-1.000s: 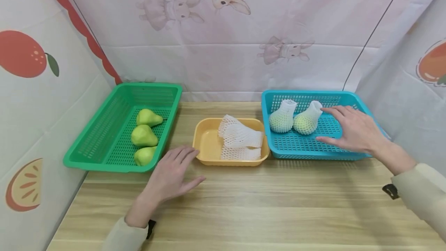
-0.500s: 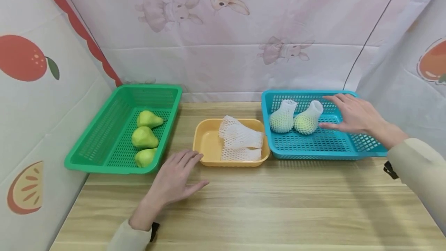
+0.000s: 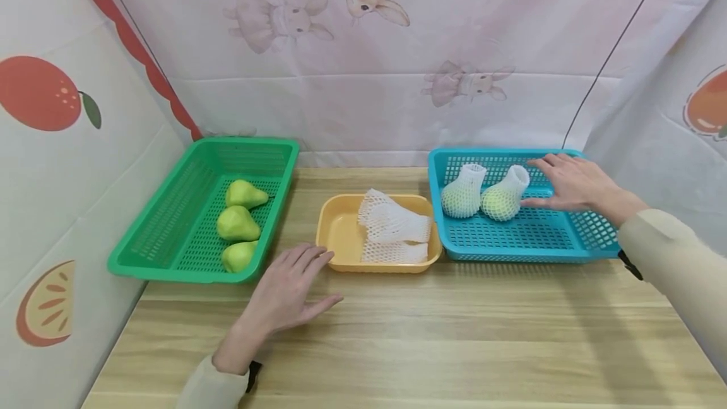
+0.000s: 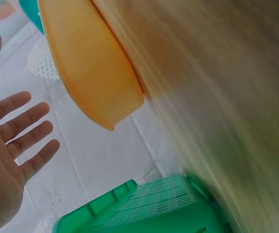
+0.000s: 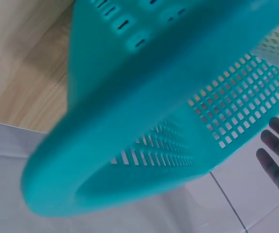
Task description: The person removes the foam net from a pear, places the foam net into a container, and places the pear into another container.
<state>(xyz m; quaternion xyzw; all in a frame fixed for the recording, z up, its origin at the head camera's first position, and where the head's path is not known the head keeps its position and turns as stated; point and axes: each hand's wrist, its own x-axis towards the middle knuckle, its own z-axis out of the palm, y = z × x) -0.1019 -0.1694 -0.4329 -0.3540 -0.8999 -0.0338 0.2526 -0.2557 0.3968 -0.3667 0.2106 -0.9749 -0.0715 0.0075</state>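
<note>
Over the blue basket (image 3: 511, 254) hovers my right hand (image 3: 576, 185), fingers extended and holding nothing. Just left of its fingertips, two pears in white foam nets lie in that basket: the nearer netted pear (image 3: 503, 195) and another netted pear (image 3: 463, 192). My left hand (image 3: 284, 292) is spread above the table between the green basket (image 3: 187, 275) and the yellow tray (image 3: 335, 232), its fingertips by the tray's left corner. Two loose foam nets (image 3: 394, 219) lie in the tray. The left wrist view shows the left hand (image 4: 13, 145) with nothing in it.
In the green basket lie three bare pears (image 3: 237, 224) along its right side. The wooden table (image 3: 431, 339) runs up to a printed cloth backdrop (image 3: 352, 112), with cloth walls on both sides. The yellow tray stands against the blue basket's left side.
My right hand has drawn back slightly to the right and away from the nearer netted pear, rising a little in view. The left hand has barely shifted.
</note>
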